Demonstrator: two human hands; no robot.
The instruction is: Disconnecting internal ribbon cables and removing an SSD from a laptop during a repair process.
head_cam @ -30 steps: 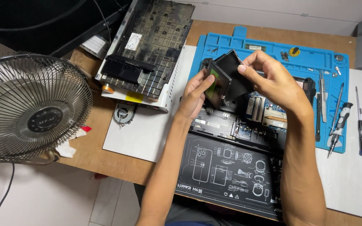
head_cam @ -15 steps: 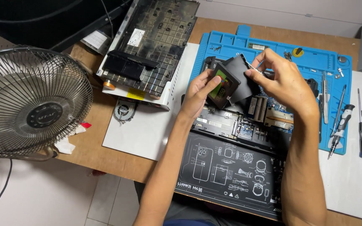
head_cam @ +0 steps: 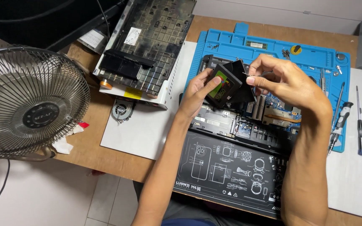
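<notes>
Two hands are holding a black drive (head_cam: 225, 86) over the open laptop (head_cam: 248, 121). Left hand (head_cam: 197, 90) is gripping its edge; right hand (head_cam: 285, 81) fingers are pinching its corner.

Two bare forearms rise from the bottom edge of the frame, angled up toward the middle. The left hand (head_cam: 195, 94) is cupped, palm turned right, thumb stretched forward and pressed flat, fingers curled behind. The right hand (head_cam: 288, 83) arches over from the right, wrist bent, thumb and forefinger pinched together at their tips, remaining fingers loosely folded. The hands sit near each other, apart.
</notes>
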